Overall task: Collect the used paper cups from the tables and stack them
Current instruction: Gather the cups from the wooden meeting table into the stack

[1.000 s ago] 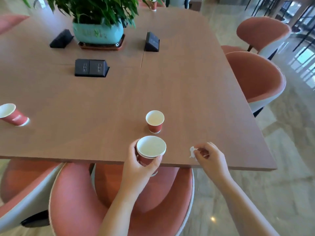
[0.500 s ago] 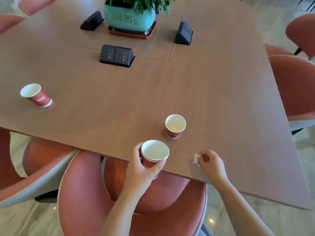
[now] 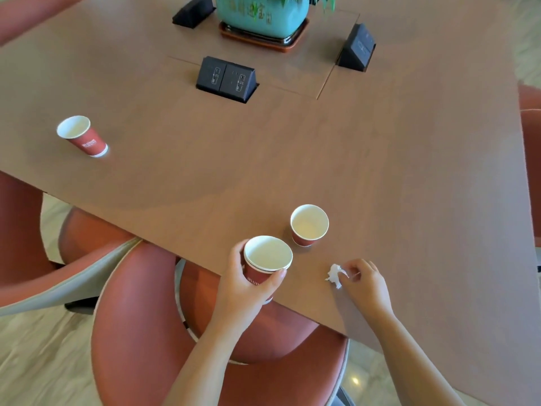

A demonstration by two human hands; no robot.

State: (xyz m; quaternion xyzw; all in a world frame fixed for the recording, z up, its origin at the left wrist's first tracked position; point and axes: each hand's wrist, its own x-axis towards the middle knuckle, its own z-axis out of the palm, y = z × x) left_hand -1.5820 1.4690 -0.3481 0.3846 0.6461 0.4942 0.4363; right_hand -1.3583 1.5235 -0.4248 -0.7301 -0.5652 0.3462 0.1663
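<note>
My left hand [image 3: 244, 291] grips a stack of red paper cups [image 3: 265, 266] with a white inside, held upright over the table's near edge. Just beyond it a single red paper cup [image 3: 309, 225] stands upright on the brown table [image 3: 380, 171]. A third red cup [image 3: 82, 136] stands at the far left of the table. My right hand [image 3: 366, 284] pinches a small crumpled white paper scrap [image 3: 334, 276] on the tabletop, to the right of the held cups.
Black socket boxes [image 3: 227, 79] [image 3: 357, 48] and a teal plant pot [image 3: 263, 14] on a tray sit mid-table. Red chairs [image 3: 140, 317] are tucked under the near edge, and another chair [image 3: 531, 171] is at the right.
The view has swung right and down, so the table appears shifted. My left hand keeps hold of the cups. My right hand stays on the paper scrap near the table edge.
</note>
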